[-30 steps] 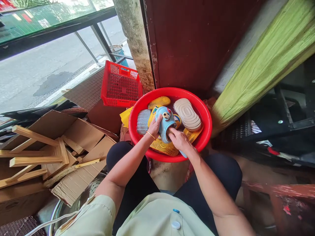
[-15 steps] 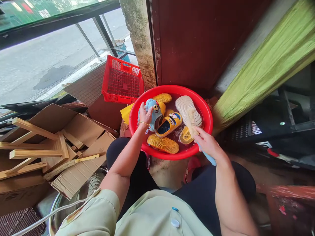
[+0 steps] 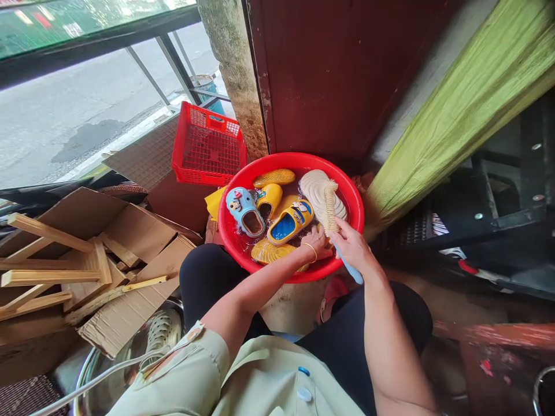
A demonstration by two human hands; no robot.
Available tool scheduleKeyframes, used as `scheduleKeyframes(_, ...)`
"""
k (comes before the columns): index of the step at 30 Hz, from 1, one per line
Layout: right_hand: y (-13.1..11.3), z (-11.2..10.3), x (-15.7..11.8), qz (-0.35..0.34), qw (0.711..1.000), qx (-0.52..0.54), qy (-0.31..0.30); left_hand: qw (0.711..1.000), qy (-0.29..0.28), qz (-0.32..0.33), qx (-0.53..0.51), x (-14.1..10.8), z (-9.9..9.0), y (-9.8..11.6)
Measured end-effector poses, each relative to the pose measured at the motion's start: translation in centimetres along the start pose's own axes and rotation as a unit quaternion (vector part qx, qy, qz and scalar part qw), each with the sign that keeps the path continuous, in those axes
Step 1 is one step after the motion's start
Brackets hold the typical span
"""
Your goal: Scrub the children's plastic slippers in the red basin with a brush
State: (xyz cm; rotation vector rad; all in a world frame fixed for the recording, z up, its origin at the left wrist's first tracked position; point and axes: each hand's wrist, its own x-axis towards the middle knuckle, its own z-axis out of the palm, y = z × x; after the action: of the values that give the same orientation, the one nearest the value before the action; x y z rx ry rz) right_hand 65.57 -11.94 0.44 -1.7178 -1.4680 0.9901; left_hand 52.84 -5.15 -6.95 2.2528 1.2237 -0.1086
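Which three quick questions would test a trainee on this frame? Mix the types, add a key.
1. What does the right hand hold?
2. True or false: the light-blue clog lies at the left side of the red basin, out of both hands.
3. Where is the left hand? A) on the red crate; B) within the basin's rim; C) on the green cloth.

Key: 1. A brush with pale bristles and a light-blue handle. 2. True. 3. B.
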Motion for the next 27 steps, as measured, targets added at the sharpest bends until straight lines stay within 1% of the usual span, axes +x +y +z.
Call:
scheduleKeyframes(2,0.4,0.0,0.2,0.001,1.0,-0.014,0.0,1.0,-0.01,-0.007,-0.018,0.2,-1.4,-0.7)
scheduleKeyframes(6,1.1,-0.3,0.5,0.014,0.998,-0.066,-0.01,0.997,0.01,0.005,-0.07,-0.5,-5.7,-2.7)
scheduleKeyframes(8,1.3,-0.3,0.7,0.016,0.993,-0.114,-0.017,0.995,0.01,0.007,-0.097,-1.3,-7.8,-3.6)
scheduleKeyframes(10,1.4,-0.2,0.8,0.017,0.983,-0.182,-0.005,0.995,0.012,0.007,-0.103,-2.4,-9.6,-4.4)
scheduleKeyframes(13,1.5,0.2,1.0,0.028,0.963,-0.266,0.024,0.992,0.032,0.005,-0.12,-4.2,-11.6,-6.1)
scheduleKeyframes(14,1.6,0.3,1.0,0.027,0.96,-0.276,0.028,0.987,0.039,0.003,-0.154,-4.7,-12.1,-6.9)
scheduleKeyframes(15,1.6,0.5,1.1,0.022,0.961,-0.275,0.031,0.976,0.049,-0.004,-0.21,-5.2,-12.4,-7.6)
scheduleKeyframes(17,1.7,0.7,1.2,0.014,0.965,-0.258,0.044,0.937,0.072,-0.028,-0.341,-6.2,-12.8,-9.3)
scheduleKeyframes(19,1.6,1.0,1.4,0.012,0.971,-0.226,0.07,0.881,0.105,-0.061,-0.458,-6.9,-12.7,-10.6)
scheduleKeyframes(21,1.2,1.6,1.5,0.0,0.979,-0.179,0.096,0.807,0.123,-0.097,-0.569,-7.4,-12.3,-11.3)
scheduleKeyframes(23,0.3,2.5,1.3,-0.025,0.987,-0.119,0.107,0.716,0.123,-0.119,-0.677,-7.5,-11.5,-11.1)
scheduleKeyframes(24,-0.2,3.1,1.0,-0.037,0.99,-0.09,0.104,0.672,0.123,-0.123,-0.72,-7.4,-11.0,-10.9)
scheduleKeyframes(25,-0.8,3.8,0.7,-0.045,0.993,-0.067,0.091,0.64,0.123,-0.121,-0.749,-7.2,-10.6,-10.5)
scheduleKeyframes(26,-1.4,4.4,0.2,-0.05,0.995,-0.05,0.067,0.615,0.128,-0.115,-0.769,-6.9,-10.1,-10.2)
scheduleKeyframes(27,-1.9,5.1,-0.2,-0.051,0.997,-0.04,0.029,0.595,0.136,-0.11,-0.784,-6.6,-9.7,-9.9)
